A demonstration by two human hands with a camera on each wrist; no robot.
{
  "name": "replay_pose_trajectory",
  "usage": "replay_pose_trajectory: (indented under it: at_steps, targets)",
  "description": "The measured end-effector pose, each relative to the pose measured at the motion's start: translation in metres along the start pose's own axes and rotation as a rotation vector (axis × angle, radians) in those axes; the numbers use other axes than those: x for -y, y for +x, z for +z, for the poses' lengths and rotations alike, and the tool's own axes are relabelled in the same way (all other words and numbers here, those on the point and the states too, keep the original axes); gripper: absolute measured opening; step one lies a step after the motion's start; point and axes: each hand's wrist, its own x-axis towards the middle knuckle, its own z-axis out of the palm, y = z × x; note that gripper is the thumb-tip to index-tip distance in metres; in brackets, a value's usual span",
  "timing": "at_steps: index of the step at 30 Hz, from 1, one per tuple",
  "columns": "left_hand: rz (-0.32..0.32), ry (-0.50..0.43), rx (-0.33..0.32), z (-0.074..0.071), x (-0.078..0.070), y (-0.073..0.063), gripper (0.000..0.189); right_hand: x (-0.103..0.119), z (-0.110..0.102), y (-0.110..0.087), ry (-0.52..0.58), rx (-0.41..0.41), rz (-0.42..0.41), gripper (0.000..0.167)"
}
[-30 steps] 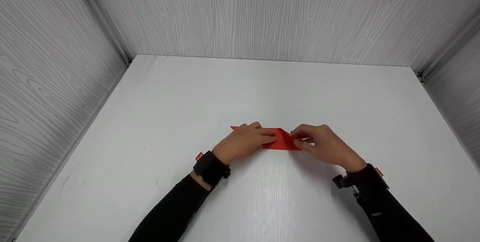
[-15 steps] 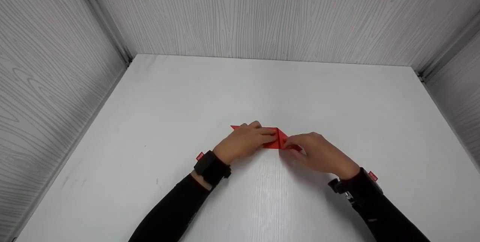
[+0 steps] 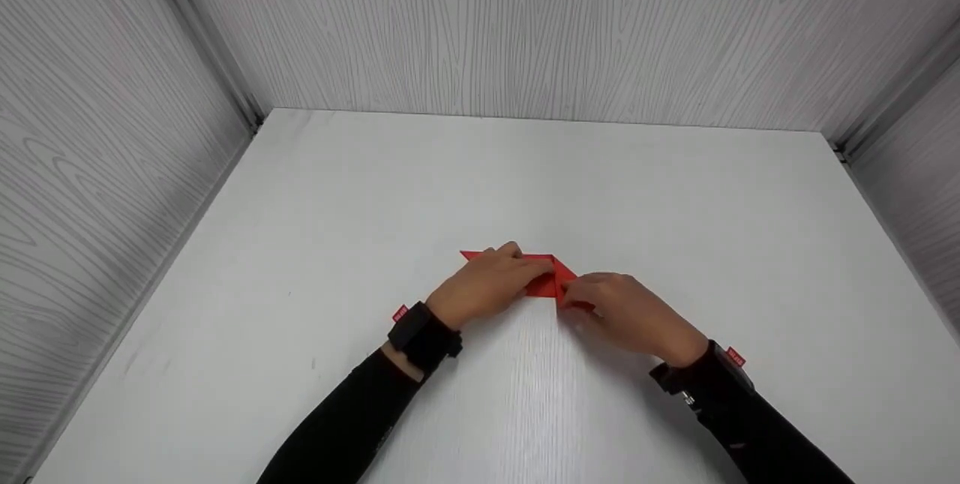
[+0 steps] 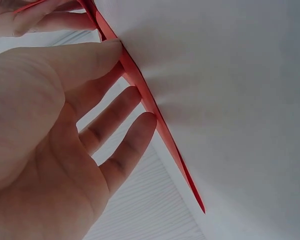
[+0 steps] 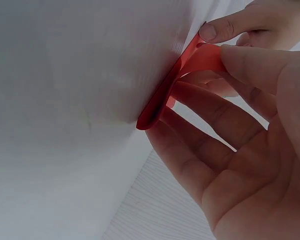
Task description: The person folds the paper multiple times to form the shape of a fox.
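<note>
A folded strip of red paper point(image 3: 540, 288) lies on the white table, its pointed left tip showing beyond my left hand point(image 3: 484, 285). That hand lies across the strip with fairly straight fingers pressing it down. In the left wrist view its thumb and fingertips touch the long edge of the paper point(image 4: 169, 141). My right hand point(image 3: 626, 315) pinches the right end of the strip, which bends toward me at a slanted fold. The right wrist view shows a raised, curled flap of the paper point(image 5: 202, 59) between thumb and fingers. Part of the strip is hidden under both hands.
The white tabletop point(image 3: 525, 191) surrounds the paper. Grey wood-grain panels stand at the back point(image 3: 510, 34), left point(image 3: 97, 131) and right point(image 3: 915, 154). Each wrist carries a black camera band over a dark sleeve.
My right hand has moved left and toward me, turning the strip's right end over and down into a slanted fold. My left hand has stayed in place.
</note>
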Motion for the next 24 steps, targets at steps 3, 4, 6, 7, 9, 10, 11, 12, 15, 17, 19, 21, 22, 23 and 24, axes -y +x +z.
replay_pose_trajectory:
  at_steps: [3, 4, 6, 7, 9, 10, 11, 12, 15, 17, 19, 21, 22, 23, 24]
  targets:
    - [0.007, 0.029, 0.015, 0.0007, -0.0001, 0.0010, 0.041, 0.0009, 0.0004, 0.0003, -0.001, -0.003, -0.003, 0.012]
    - [0.018, 0.059, 0.021, 0.0008, -0.0001, 0.0014, 0.043, 0.0011, 0.0005, 0.0004, -0.001, -0.004, -0.006, 0.012]
    - [0.046, 0.124, 0.027, 0.0009, -0.0004, 0.0014, 0.045, 0.0014, 0.0007, 0.0006, -0.002, -0.004, -0.010, 0.012]
    - [0.062, 0.156, 0.027, 0.0009, -0.0005, 0.0014, 0.045, 0.0016, 0.0011, 0.0009, -0.003, -0.001, -0.011, 0.011]
    - [0.093, 0.194, 0.023, 0.0008, -0.0009, 0.0012, 0.044, 0.0016, 0.0018, 0.0013, -0.006, 0.003, -0.016, 0.011]
    - [0.107, 0.206, 0.017, 0.0008, -0.0010, 0.0011, 0.043, 0.0015, 0.0021, 0.0015, -0.008, 0.006, -0.018, 0.010]
    - [0.117, 0.209, 0.011, 0.0008, -0.0012, 0.0011, 0.042, 0.0014, 0.0024, 0.0017, -0.008, 0.009, -0.018, 0.010]
    - [0.125, 0.209, 0.006, 0.0008, -0.0013, 0.0011, 0.040, 0.0013, 0.0025, 0.0019, -0.008, 0.012, -0.019, 0.010]
    - [0.143, 0.206, 0.005, 0.0005, -0.0016, 0.0015, 0.039, 0.0009, 0.0019, 0.0020, -0.010, 0.014, -0.021, 0.011]
    - [0.149, 0.202, 0.003, 0.0001, -0.0020, 0.0015, 0.039, 0.0008, 0.0009, 0.0021, -0.006, 0.018, -0.021, 0.012]
    - [0.153, 0.195, -0.001, -0.0003, -0.0023, 0.0011, 0.038, 0.0008, -0.0004, 0.0021, -0.002, 0.023, -0.022, 0.012]
    - [0.164, 0.178, -0.015, -0.0008, -0.0028, 0.0008, 0.035, 0.0010, -0.0018, 0.0021, 0.009, 0.027, -0.017, 0.011]
    - [0.170, 0.172, -0.022, -0.0011, -0.0030, 0.0008, 0.034, 0.0009, -0.0025, 0.0021, 0.013, 0.028, -0.015, 0.010]
    - [0.175, 0.164, -0.027, -0.0013, -0.0030, 0.0009, 0.034, 0.0009, -0.0031, 0.0020, 0.017, 0.031, -0.011, 0.009]
    - [0.179, 0.159, -0.032, -0.0013, -0.0030, 0.0012, 0.034, 0.0007, -0.0036, 0.0019, 0.020, 0.032, -0.007, 0.009]
